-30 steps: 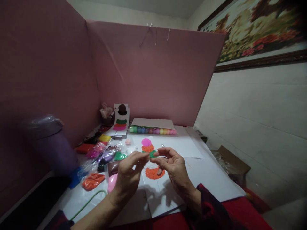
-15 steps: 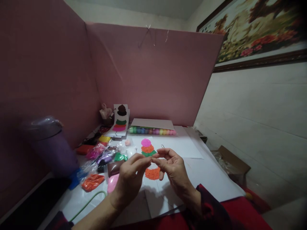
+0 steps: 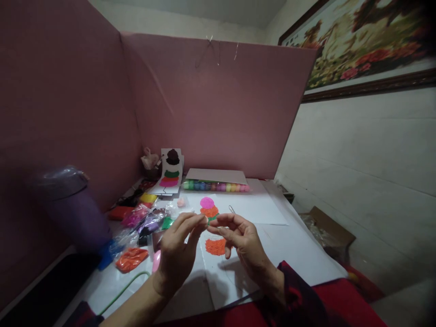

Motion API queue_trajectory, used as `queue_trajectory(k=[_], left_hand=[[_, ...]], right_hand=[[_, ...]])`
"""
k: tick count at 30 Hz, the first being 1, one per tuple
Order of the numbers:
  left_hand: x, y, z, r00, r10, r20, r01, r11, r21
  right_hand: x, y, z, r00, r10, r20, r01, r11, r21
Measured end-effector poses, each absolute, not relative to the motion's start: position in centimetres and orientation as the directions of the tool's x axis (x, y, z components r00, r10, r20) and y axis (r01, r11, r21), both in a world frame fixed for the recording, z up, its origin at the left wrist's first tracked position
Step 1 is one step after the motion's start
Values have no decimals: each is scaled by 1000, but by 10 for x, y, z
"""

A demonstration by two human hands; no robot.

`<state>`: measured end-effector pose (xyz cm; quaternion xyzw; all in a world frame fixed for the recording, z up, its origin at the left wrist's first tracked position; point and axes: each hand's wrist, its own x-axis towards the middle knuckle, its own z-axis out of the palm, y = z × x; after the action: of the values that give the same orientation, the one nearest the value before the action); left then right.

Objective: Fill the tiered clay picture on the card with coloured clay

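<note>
My left hand [image 3: 179,247] and my right hand [image 3: 238,240] are raised above a white sheet [image 3: 225,277], fingertips pinched together and meeting near the middle. What they pinch is too small to make out. Under them lies a clay picture on the sheet: a pink patch [image 3: 206,202], an orange patch [image 3: 210,211], a green strip [image 3: 214,217] and a lower orange patch [image 3: 215,246]. A thin metal tool [image 3: 232,209] lies just right of the picture.
Bags of coloured clay [image 3: 143,222] are heaped at the left beside a purple cup [image 3: 73,206]. A finished sample card [image 3: 171,170] and a row of coloured pots [image 3: 216,186] stand at the back. Pink boards wall the table; a cardboard box [image 3: 329,231] sits right.
Both hands have drifted slightly left and towards me while staying pinched together. More of the lower orange patch now shows between them.
</note>
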<state>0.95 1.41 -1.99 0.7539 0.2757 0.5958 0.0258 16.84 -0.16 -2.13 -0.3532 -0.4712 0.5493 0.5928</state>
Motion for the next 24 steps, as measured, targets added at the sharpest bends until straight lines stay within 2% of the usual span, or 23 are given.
queue_trajectory(k=[5,7,9,12,16,18,20,21,23,24], left_hand=[[13,9,-19,219,356,909,435,-869,235],[13,9,-20,224,372,901,503,-836,220],[13,10,-20,165,422,891,495,-817,295],[11,12,-20,68,502,862,356,-819,449],[10,15,-20,165,548,820,345,-811,473],[11,16,-18,143,661,736,288,-740,608],[13,16,-15,86,830,552,72,-557,827],[14,15,-14,96,896,434,-67,-429,901],[17,14,-11,187,952,242,-288,-182,940],[18,14,-11,240,952,192,-344,-101,933]], right_hand=[[166,-6,-20,-239,945,223,-338,135,-931],[165,-8,-19,-316,918,240,-361,117,-925],[165,-9,-18,-340,915,219,-403,69,-913],[167,-9,-15,-335,927,168,-468,-9,-884],[170,-6,-15,-365,910,196,-486,-6,-874],[170,-5,-16,-351,915,198,-459,16,-888],[170,-6,-16,-261,944,204,-374,96,-922],[169,-7,-16,-195,953,230,-302,165,-939],[167,-10,-16,-87,932,352,-111,342,-933],[166,-11,-17,-65,901,429,-8,429,-903]])
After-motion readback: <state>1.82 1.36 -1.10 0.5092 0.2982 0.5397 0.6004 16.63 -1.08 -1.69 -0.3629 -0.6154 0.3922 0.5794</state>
